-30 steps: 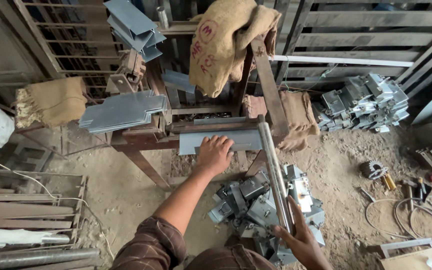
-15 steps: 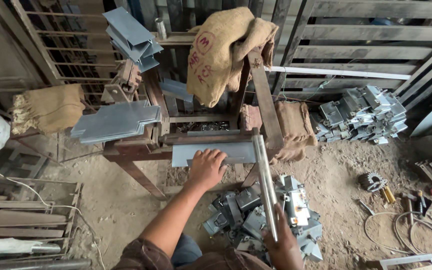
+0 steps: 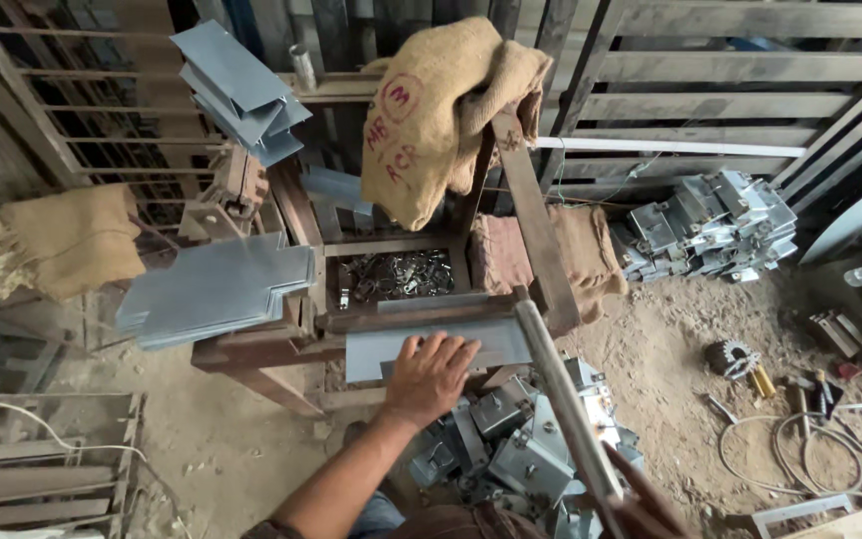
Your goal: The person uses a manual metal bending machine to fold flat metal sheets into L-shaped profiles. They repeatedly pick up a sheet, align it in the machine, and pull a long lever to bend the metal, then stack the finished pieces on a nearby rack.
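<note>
My left hand (image 3: pixel 429 375) lies flat on a grey metal sheet (image 3: pixel 491 343) that rests in a rusty bending machine (image 3: pixel 281 344). My right hand (image 3: pixel 643 507) grips the low end of the machine's long steel lever (image 3: pixel 559 399) at the bottom edge of the view. A pile of folded grey metal boxes (image 3: pixel 511 454) lies on the ground under my arms.
Flat cut sheets (image 3: pixel 214 289) are stacked left of the machine, more (image 3: pixel 236 90) above. Burlap sacks (image 3: pixel 441 110) hang over the frame. A second heap of folded boxes (image 3: pixel 710 225) sits at right. Small metal scraps (image 3: pixel 396 274) fill a tray. Tools and cable (image 3: pixel 800 429) lie on the dirt.
The lever's handle end has swung down toward me with my right hand on it. My left hand stays on the sheet.
</note>
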